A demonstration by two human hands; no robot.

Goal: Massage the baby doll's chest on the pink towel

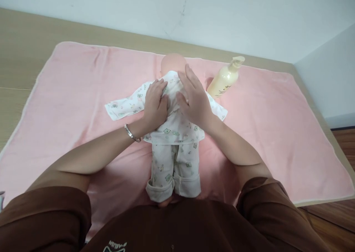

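a pink blanket [263, 133] covers most of a wooden table [22, 60] set against a white wall. on the blanket's middle lies a baby doll [174, 148] in printed white top and trousers, its long axis running straight away from the person: feet at the near edge by the brown shirt, bald head [170, 63] toward the wall. both hands rest flat on the doll's torso, side by side and about equally near. the left hand [155, 104], a silver bracelet [131, 133] on its wrist, lies with fingers together, spread lightly over the chest; the right hand [195, 98] lies open, fingertips reaching up near the neck. neither seems to pinch the cloth, though the palms hide what is under them. a cream pump bottle [224, 80] lies just right of the doll's shoulder.
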